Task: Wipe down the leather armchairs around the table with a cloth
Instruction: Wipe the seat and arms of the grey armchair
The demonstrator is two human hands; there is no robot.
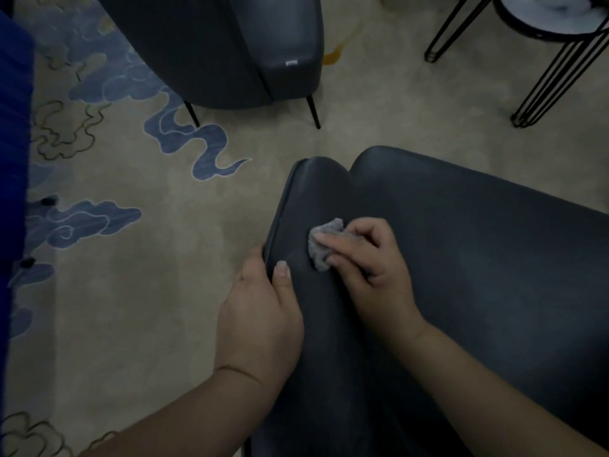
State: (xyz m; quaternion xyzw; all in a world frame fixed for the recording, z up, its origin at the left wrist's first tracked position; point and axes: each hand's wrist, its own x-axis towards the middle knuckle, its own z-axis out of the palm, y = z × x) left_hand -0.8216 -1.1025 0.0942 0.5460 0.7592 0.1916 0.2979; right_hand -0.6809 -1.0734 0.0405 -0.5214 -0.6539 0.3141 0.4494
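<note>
While you are working along this armrest, you are standing with the carpet [138, 275] and its blue cloud pattern on your left, and a second chair [230, 47] is waiting untouched beyond it. Your left hand [260, 311] is clamping the outer edge of the near chair [461, 258]: the thumb is lying on top of the leather and the fingers are curling out of sight over the piped seam, so the grip is closed on the armrest and is steadying it. Keep it bracing there, since the padding is likely giving under pressure.

Just beside that thumb, the cloth [321, 244] is sitting bunched into a small wad on the inner face of the armrest. Your right hand [372, 262] is pinching it, fingers spread across the top and pressing it flat to the leather, wrist low and forearm angling in from the lower right. You are probably covering little surface with so tight a wad; opening it out would let each pass take more. Work toward the front tip, then into the crease where armrest is meeting seat.

Far right, a wire-legged table [553, 37] is standing well apart.
</note>
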